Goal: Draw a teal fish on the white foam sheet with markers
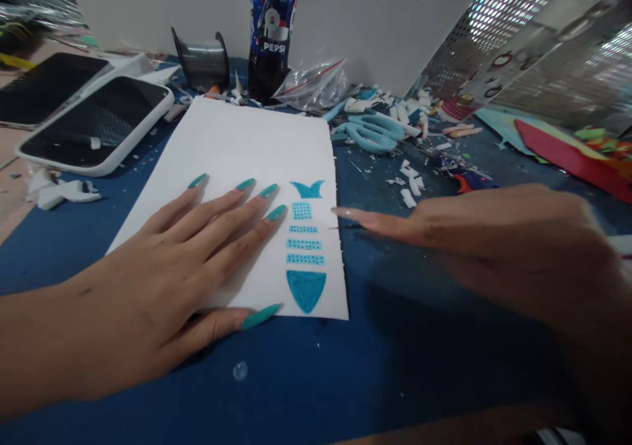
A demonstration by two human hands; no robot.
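My left hand lies flat with fingers spread on a white sheet, its thumb along the near edge. Blue shapes are coloured on the sheet beside my fingertips: a tail, several dotted bands and a rounded triangular piece. To the right, my right hand is closed, somewhat blurred, with the index finger stretched towards the sheet's right edge. Below that finger shows the dark tip of a thin pointed tool, at the edge by the bands; its handle is hidden in the hand.
Blue scissors lie behind the sheet among white scraps. A Pepsi bottle, a spool and a clear plastic bag stand at the back. Two phones are at left; coloured sheets at right.
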